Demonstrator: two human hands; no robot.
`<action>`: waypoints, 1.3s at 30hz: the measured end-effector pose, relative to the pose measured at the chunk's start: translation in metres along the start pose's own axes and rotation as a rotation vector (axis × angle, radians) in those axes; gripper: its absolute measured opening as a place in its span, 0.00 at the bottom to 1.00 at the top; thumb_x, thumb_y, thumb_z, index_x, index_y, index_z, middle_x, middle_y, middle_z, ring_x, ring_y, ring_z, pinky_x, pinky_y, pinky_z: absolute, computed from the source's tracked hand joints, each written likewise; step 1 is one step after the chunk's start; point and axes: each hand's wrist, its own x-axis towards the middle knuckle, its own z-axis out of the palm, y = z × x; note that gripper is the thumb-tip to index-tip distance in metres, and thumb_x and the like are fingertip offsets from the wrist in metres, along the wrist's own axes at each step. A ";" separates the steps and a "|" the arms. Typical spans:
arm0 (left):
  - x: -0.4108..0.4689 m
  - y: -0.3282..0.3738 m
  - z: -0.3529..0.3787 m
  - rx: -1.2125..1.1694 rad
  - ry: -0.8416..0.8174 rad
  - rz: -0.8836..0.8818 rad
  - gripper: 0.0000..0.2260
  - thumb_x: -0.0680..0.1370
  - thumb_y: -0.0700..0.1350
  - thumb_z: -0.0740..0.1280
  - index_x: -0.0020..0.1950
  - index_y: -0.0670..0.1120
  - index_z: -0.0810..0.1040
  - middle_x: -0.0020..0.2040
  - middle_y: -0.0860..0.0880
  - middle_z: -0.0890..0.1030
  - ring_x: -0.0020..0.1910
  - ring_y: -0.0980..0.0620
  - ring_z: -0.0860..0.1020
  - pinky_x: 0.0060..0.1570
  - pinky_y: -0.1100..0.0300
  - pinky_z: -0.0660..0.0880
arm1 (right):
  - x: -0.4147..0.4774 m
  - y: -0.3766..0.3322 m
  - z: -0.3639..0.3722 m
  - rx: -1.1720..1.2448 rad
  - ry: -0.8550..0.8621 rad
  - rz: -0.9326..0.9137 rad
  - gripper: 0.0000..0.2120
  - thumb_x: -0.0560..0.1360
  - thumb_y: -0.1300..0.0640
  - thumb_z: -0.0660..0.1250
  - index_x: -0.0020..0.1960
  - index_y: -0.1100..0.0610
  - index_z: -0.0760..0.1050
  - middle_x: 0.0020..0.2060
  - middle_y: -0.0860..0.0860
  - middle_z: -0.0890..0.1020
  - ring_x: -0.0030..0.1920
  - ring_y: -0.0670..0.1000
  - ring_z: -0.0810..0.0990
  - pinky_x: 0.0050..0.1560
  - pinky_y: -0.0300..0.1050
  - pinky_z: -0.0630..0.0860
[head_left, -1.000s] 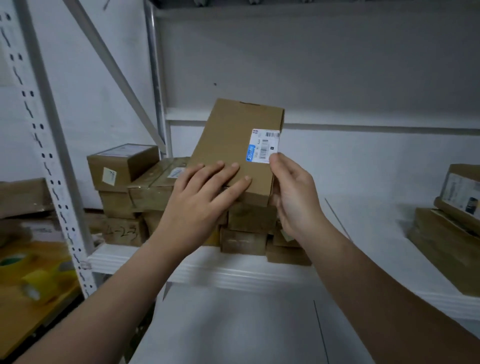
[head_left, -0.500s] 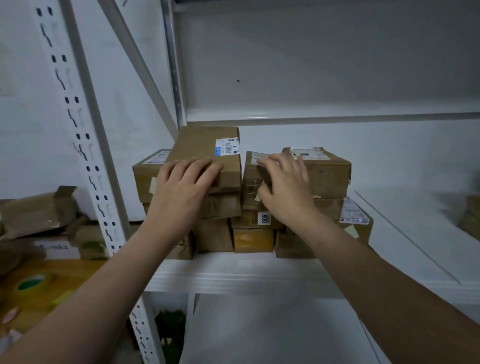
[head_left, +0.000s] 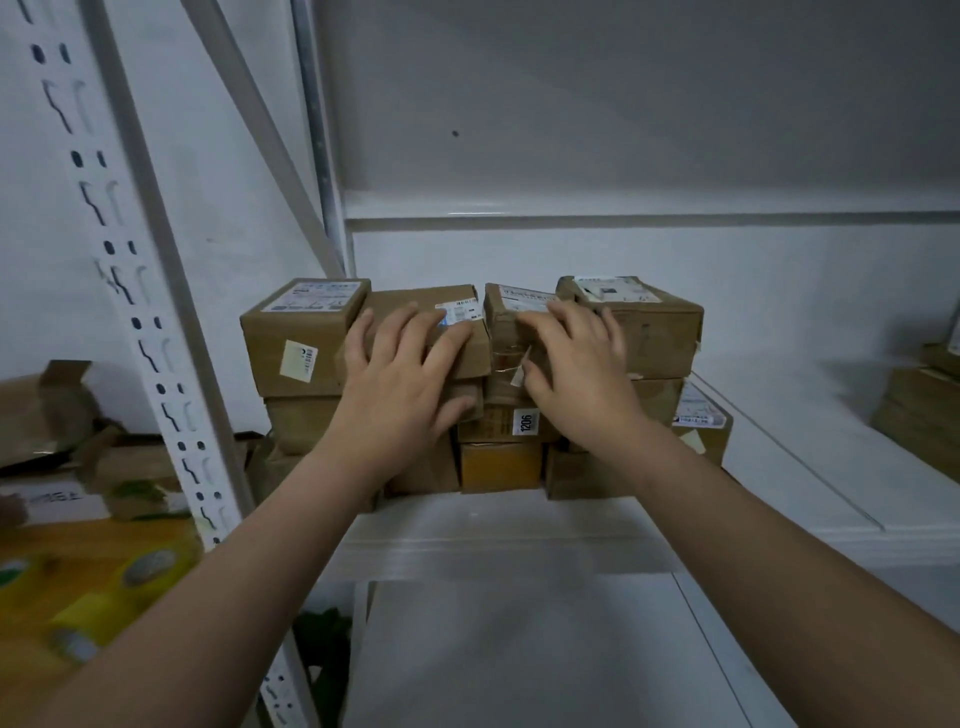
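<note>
Parcel (head_left: 410, 301) with barcode label sits atop the stack of boxes (head_left: 498, 465) on the white shelf (head_left: 493, 525). Left hand (head_left: 405, 384) lies flat on it, fingers spread. Right hand (head_left: 576, 374), fingers likewise spread, rests on the adjoining taped box (head_left: 506, 322).

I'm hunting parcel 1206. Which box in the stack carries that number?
The brown box in the middle column, just below the right hand, resting on the yellowish box; only it has a white sticker reading 1206 on its front.
</note>
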 end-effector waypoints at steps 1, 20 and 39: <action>0.001 0.005 -0.002 -0.021 0.029 0.001 0.26 0.74 0.60 0.62 0.68 0.48 0.66 0.65 0.41 0.74 0.67 0.41 0.66 0.68 0.37 0.57 | -0.002 0.002 -0.003 0.013 0.017 -0.013 0.23 0.78 0.56 0.62 0.72 0.50 0.66 0.71 0.53 0.66 0.74 0.53 0.59 0.75 0.53 0.42; 0.081 0.307 0.020 -0.529 0.015 0.252 0.18 0.76 0.51 0.58 0.60 0.44 0.77 0.56 0.45 0.80 0.54 0.43 0.78 0.51 0.50 0.74 | -0.155 0.253 -0.148 -0.061 0.056 0.309 0.18 0.75 0.55 0.62 0.63 0.57 0.76 0.63 0.56 0.74 0.65 0.58 0.72 0.65 0.54 0.64; 0.202 0.533 0.077 -0.981 -0.242 -0.069 0.20 0.80 0.48 0.63 0.71 0.50 0.67 0.68 0.50 0.69 0.66 0.52 0.69 0.63 0.57 0.69 | -0.129 0.482 -0.239 -0.287 -0.056 0.667 0.42 0.70 0.28 0.61 0.75 0.48 0.55 0.77 0.61 0.48 0.76 0.64 0.47 0.75 0.60 0.51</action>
